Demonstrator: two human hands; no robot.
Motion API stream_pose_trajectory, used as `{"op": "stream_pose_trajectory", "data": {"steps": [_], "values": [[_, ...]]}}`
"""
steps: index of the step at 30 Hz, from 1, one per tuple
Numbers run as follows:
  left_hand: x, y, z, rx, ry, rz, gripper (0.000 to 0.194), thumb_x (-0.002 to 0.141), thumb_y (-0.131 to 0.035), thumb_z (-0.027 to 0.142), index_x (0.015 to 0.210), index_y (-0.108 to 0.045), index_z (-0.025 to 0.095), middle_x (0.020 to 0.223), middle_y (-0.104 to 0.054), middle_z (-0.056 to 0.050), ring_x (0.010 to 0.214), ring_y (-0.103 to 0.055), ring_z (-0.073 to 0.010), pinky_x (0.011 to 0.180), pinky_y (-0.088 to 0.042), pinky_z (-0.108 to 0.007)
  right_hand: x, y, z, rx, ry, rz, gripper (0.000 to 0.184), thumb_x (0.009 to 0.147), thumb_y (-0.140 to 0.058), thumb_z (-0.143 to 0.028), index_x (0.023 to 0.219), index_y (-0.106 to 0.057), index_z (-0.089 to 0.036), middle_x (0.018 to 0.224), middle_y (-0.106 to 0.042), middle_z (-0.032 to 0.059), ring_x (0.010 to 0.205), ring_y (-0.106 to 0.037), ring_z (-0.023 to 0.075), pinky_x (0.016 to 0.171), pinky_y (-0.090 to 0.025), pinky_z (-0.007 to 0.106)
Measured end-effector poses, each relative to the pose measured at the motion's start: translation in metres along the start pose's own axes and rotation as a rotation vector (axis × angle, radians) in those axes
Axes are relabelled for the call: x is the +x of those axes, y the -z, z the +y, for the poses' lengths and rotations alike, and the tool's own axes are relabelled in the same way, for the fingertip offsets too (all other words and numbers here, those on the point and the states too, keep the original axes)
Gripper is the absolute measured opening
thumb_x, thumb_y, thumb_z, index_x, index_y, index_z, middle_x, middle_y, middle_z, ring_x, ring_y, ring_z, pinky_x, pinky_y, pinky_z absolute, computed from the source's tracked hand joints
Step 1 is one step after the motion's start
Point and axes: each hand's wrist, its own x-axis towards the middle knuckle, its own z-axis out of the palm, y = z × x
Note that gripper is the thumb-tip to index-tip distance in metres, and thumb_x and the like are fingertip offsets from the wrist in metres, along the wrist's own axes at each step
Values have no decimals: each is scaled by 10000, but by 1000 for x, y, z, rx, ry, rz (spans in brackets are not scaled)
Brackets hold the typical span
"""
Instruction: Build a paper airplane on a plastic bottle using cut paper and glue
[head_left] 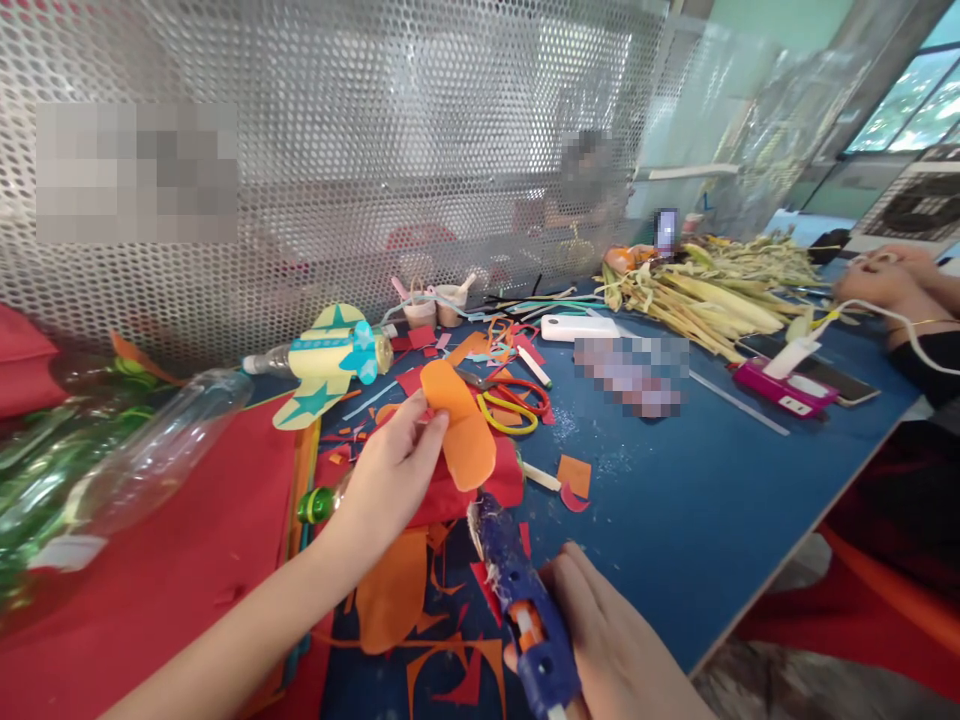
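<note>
My left hand (390, 470) pinches an orange foam cut-out (459, 425), an elongated rounded shape, and holds it up over the blue table (675, 500). Under the cut-out lies a bottle wrapped in red foam (480, 485) with a green cap (311, 506). My right hand (607, 640) grips a blue glue gun (521, 600) with an orange trigger. Its nozzle points up toward the lower end of the orange cut-out, close to it.
Orange and red foam scraps (420, 610), scissors (510, 400) and a bottle airplane model (330, 365) lie on the table. Clear plastic bottles (142, 460) rest on red sheets at left. Dried corn husks (712, 290), a pink device (784, 388) and another person's hands (885, 280) are at right. A perforated metal screen (337, 150) stands behind.
</note>
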Motion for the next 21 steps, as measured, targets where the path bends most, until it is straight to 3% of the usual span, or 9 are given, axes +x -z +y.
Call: {"op": "stream_pose_trajectory", "data": {"steps": [5,10,14,17,21], "values": [[0,0,0,-25,0,-11,311,860,-405,426,1006,-570,207,716,-633,-5,767,-625,-232,711,-479,-336,-4,-1,2,-41,0,17,181,767,-528,-165,944,-492,-180,831,-625,83,789,-634,237,730,-574,328],[0,0,0,10,-11,19,304,859,-417,409,995,-590,200,723,-657,-9,713,-630,-217,645,-482,-309,-28,-4,11,-123,-17,38,348,786,-519,-181,1118,-458,-95,993,-645,194,935,-652,297,748,-585,356],[0,0,0,7,-8,29,308,854,-415,399,1007,-601,208,745,-675,-19,748,-644,-224,688,-502,-323,-39,-10,13,-136,-129,55,389,774,-544,-162,1155,-466,-144,1073,-647,175,980,-650,303,772,-582,375],[0,-1,0,1,-6,22,317,852,-413,402,1017,-597,203,743,-674,-21,754,-647,-230,711,-506,-336,-30,-10,10,-125,-89,64,420,762,-550,-179,1168,-455,-123,1055,-652,182,975,-647,309,780,-579,376],[0,0,0,2,-12,26,318,849,-417,405,1020,-595,205,766,-680,-25,761,-649,-231,722,-505,-337,-6,-4,1,-51,2,46,264,730,-536,-153,991,-501,-140,863,-660,122,803,-662,259,746,-582,338]]}}
